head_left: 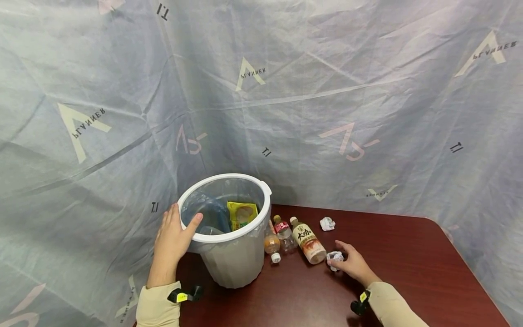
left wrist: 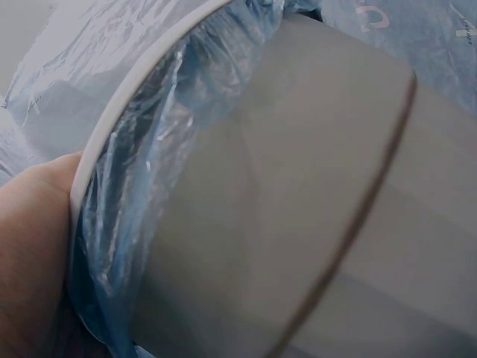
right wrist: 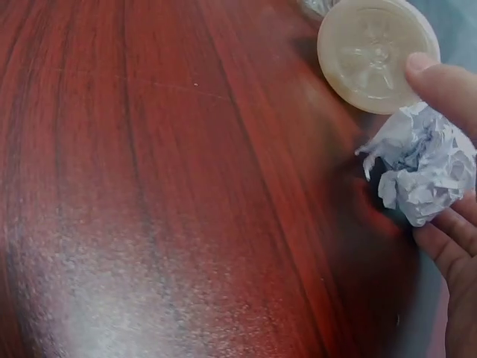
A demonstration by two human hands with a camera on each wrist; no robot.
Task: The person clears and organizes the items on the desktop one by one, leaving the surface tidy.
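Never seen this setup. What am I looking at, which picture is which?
There's no machine, just a person's two bare hands. The wide picture is the head view, looking forward and down; the others are from the left and right wrists, close to each hand's work.

The left hand holds the rim of a lined bin with a yellow packet inside. The right hand is at a crumpled paper ball, thumb and fingers around it; I can't tell if it's gripped.

Also on the table: an orange-labelled bottle, a red-labelled bottle, a cream-labelled bottle and a second paper ball.
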